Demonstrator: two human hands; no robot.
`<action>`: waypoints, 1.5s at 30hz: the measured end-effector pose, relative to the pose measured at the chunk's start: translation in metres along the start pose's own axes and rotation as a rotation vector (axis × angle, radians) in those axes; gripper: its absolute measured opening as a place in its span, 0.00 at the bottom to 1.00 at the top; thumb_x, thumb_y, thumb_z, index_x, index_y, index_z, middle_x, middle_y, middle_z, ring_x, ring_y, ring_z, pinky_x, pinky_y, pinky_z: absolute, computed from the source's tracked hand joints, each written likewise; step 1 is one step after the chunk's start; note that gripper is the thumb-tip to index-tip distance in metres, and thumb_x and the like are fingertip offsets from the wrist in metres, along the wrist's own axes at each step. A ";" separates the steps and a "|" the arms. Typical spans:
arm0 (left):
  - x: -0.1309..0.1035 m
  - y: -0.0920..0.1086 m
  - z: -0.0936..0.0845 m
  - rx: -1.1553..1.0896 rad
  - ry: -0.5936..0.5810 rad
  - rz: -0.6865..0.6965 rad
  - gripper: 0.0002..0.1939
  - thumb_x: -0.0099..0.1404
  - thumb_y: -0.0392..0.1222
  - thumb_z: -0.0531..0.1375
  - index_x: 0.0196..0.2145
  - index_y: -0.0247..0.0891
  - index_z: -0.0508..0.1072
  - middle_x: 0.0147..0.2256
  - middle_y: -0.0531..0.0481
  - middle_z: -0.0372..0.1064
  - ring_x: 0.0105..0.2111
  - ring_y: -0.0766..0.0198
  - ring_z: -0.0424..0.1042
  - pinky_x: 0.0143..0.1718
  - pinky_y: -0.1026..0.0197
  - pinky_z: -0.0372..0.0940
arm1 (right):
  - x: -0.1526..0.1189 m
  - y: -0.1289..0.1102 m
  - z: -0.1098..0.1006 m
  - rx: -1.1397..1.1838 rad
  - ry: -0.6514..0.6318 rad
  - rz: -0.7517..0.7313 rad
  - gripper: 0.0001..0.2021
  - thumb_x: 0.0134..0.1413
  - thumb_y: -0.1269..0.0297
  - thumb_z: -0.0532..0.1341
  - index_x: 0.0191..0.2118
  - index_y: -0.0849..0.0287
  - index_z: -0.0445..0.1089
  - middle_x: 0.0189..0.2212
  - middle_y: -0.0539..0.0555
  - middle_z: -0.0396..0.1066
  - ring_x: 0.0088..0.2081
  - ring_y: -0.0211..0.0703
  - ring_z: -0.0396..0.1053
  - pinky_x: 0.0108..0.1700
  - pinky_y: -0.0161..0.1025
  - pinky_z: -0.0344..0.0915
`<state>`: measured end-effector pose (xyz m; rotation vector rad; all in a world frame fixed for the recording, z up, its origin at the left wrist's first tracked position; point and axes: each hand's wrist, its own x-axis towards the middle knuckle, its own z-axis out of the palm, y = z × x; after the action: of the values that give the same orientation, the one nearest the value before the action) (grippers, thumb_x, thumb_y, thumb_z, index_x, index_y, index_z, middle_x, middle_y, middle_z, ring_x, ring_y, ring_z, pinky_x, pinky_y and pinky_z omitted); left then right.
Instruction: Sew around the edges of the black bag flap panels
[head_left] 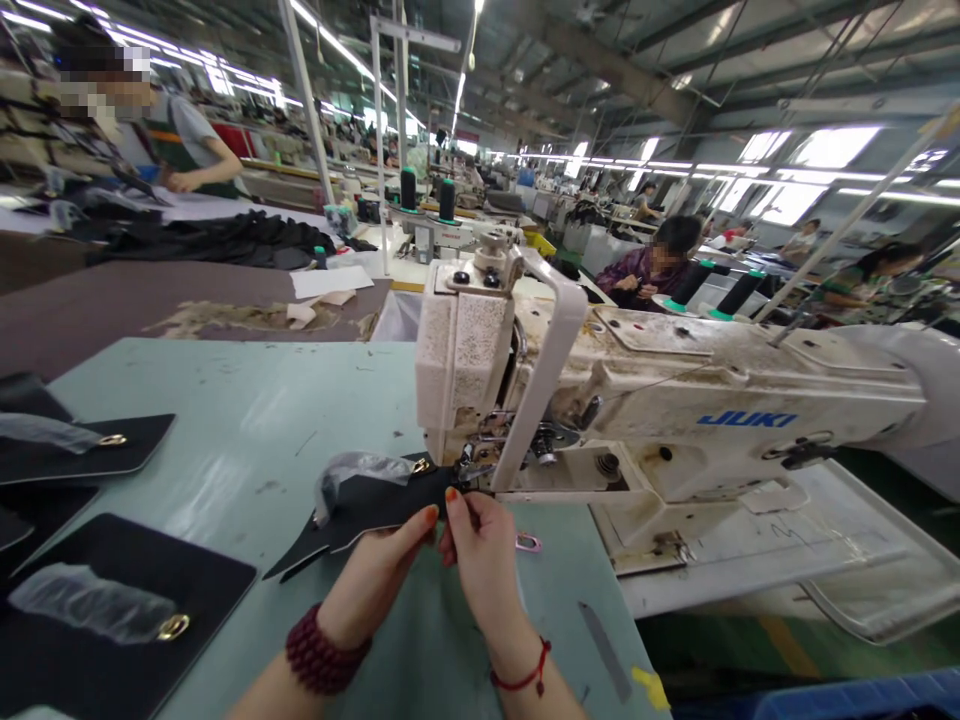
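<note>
In the head view, a black panel [371, 508] lies aslant on the pale green tabletop [247, 400], its far end under the needle area of a white, grease-spotted sewing machine [660, 390]; on the panel sit a clear plastic wrapping [367, 468] and a gold-coloured ring [420, 466]; the left hand [394, 560] is at the near edge of the panel, thumb stretched towards the machine and the other fingers largely hidden, so I cannot tell whether it grips the edge; the right hand [481, 548] is just beside it, thumb and fingers drawn in at the panel's machine end, though whether they pinch it I cannot tell; a dark red beaded bracelet [327, 655] circles the left wrist, a thin red cord [523, 678] the right; near the right hand lie a small pink clip-like piece [528, 542], a flat grey strip [604, 650] and, at the table's edge, a yellow scrap [651, 688]; to the left, more black panels [60, 665] carry similar wrappings and rings; beyond, a co-worker [191, 150] stands behind dark cloth [217, 240], and black thread spools [688, 285] rise behind the machine.
</note>
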<state>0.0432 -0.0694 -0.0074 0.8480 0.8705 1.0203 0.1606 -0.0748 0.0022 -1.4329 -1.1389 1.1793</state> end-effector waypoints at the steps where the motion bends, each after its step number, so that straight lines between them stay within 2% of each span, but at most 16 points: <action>1: 0.005 0.003 -0.003 0.033 0.031 -0.023 0.19 0.57 0.54 0.65 0.22 0.34 0.74 0.25 0.46 0.68 0.31 0.58 0.66 0.39 0.56 0.65 | 0.000 0.000 0.000 -0.013 0.008 -0.010 0.32 0.56 0.34 0.51 0.23 0.64 0.59 0.16 0.54 0.60 0.16 0.29 0.57 0.19 0.26 0.52; 5: 0.007 0.013 -0.015 0.303 0.210 -0.091 0.21 0.50 0.58 0.67 0.16 0.37 0.71 0.25 0.47 0.71 0.31 0.56 0.68 0.37 0.58 0.63 | 0.000 0.003 0.003 -0.051 0.043 -0.042 0.32 0.58 0.36 0.50 0.22 0.65 0.59 0.16 0.55 0.61 0.17 0.29 0.57 0.19 0.25 0.52; 8: 0.004 0.020 -0.016 0.507 0.222 -0.101 0.24 0.51 0.62 0.64 0.13 0.40 0.68 0.22 0.49 0.70 0.29 0.57 0.67 0.36 0.60 0.60 | -0.002 0.004 0.001 -0.018 0.027 -0.029 0.33 0.58 0.35 0.50 0.22 0.65 0.59 0.17 0.54 0.61 0.17 0.29 0.58 0.20 0.25 0.53; 12: 0.003 0.024 -0.010 0.636 0.237 -0.178 0.28 0.52 0.66 0.60 0.11 0.40 0.64 0.16 0.53 0.60 0.24 0.61 0.62 0.32 0.61 0.56 | -0.008 0.006 -0.004 0.124 -0.069 0.025 0.32 0.55 0.34 0.53 0.26 0.65 0.60 0.21 0.54 0.63 0.20 0.30 0.61 0.22 0.26 0.57; 18: 0.001 0.015 -0.005 0.311 0.229 -0.245 0.27 0.51 0.63 0.64 0.13 0.39 0.64 0.17 0.54 0.57 0.23 0.64 0.55 0.28 0.61 0.53 | -0.013 0.010 -0.010 0.229 -0.090 0.074 0.29 0.52 0.38 0.58 0.37 0.67 0.63 0.24 0.53 0.64 0.22 0.30 0.62 0.23 0.26 0.60; 23: 0.000 0.014 -0.006 0.127 0.179 -0.309 0.25 0.51 0.59 0.67 0.14 0.37 0.66 0.18 0.54 0.58 0.24 0.66 0.54 0.28 0.63 0.54 | -0.013 0.009 -0.012 0.236 -0.092 0.111 0.27 0.51 0.41 0.60 0.36 0.68 0.63 0.24 0.54 0.66 0.21 0.30 0.61 0.23 0.26 0.59; 29: 0.001 0.019 -0.002 0.053 0.227 -0.352 0.23 0.49 0.56 0.70 0.15 0.34 0.70 0.18 0.55 0.58 0.22 0.68 0.54 0.25 0.64 0.55 | -0.011 0.007 -0.009 0.242 -0.058 0.112 0.28 0.50 0.41 0.60 0.36 0.68 0.65 0.22 0.54 0.65 0.20 0.30 0.61 0.22 0.25 0.58; 34: 0.012 0.025 0.003 -0.029 0.272 -0.306 0.20 0.43 0.52 0.73 0.16 0.33 0.73 0.18 0.56 0.61 0.22 0.69 0.57 0.24 0.66 0.56 | -0.004 0.006 -0.002 0.262 -0.008 0.105 0.29 0.48 0.38 0.60 0.34 0.67 0.64 0.21 0.53 0.64 0.20 0.31 0.62 0.22 0.26 0.60; 39: 0.020 0.019 -0.001 -0.063 0.247 -0.270 0.19 0.46 0.51 0.72 0.16 0.32 0.73 0.17 0.55 0.62 0.22 0.69 0.58 0.24 0.66 0.58 | -0.003 0.007 0.001 0.252 0.013 0.111 0.31 0.47 0.36 0.59 0.33 0.67 0.64 0.21 0.53 0.63 0.19 0.31 0.62 0.22 0.26 0.60; 42: 0.020 0.018 0.000 -0.074 0.253 -0.257 0.18 0.47 0.50 0.72 0.16 0.33 0.73 0.18 0.56 0.61 0.22 0.70 0.58 0.24 0.66 0.58 | -0.010 0.005 -0.004 0.238 -0.022 0.118 0.31 0.48 0.36 0.59 0.35 0.68 0.65 0.21 0.53 0.64 0.19 0.30 0.61 0.21 0.26 0.60; 45: 0.020 0.019 0.003 -0.099 0.258 -0.221 0.17 0.48 0.48 0.72 0.17 0.34 0.73 0.19 0.56 0.62 0.22 0.70 0.58 0.24 0.67 0.58 | -0.024 0.003 -0.019 0.204 -0.045 0.135 0.30 0.48 0.37 0.60 0.34 0.68 0.65 0.21 0.53 0.64 0.19 0.30 0.61 0.21 0.25 0.60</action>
<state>0.0451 -0.0452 0.0065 0.5299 1.0970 0.9812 0.1775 -0.1006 0.0044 -1.3482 -0.9343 1.3865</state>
